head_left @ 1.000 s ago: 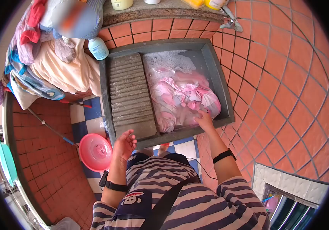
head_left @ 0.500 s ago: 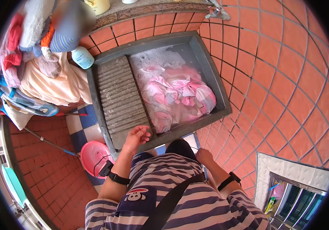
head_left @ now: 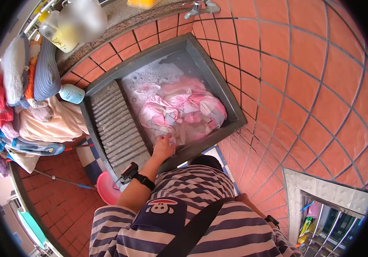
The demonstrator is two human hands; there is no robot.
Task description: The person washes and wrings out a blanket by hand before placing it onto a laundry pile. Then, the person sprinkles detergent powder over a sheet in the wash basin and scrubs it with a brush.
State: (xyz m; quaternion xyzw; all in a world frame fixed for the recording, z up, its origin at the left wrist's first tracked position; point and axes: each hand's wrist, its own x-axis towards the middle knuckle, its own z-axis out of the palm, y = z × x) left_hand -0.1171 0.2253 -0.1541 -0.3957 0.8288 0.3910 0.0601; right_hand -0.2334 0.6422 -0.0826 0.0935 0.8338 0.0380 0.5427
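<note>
Left hand (head_left: 164,147) is at the pink-and-white cloth (head_left: 184,110) — fingers curled, can't tell whether they're gripping. Cloth's wetted, bunched just beyond that grip, not lifted from the sink (head_left: 234,119); suds (head_left: 146,79) farther off, unrinsed. Right hand (head_left: 245,199) hangs hipside — its grip's unclear.

This looks like a home laundry corner. Its landmark is a dark wash sink (head_left: 235,120) with a built-in ribbed washboard (head_left: 117,122), holding sudsy water (head_left: 149,75) and pink-and-white fabric (head_left: 184,109). Orange tiles (head_left: 304,85) cover the wall beside the sink; beyond its far rim, a faucet (head_left: 199,9) and bottles (head_left: 59,34) sit at a stone ledge (head_left: 124,17). Left of the sink are heaped clothes and towels (head_left: 47,120); below its near-left corner, a pink basin (head_left: 107,188) is on the floor.
</note>
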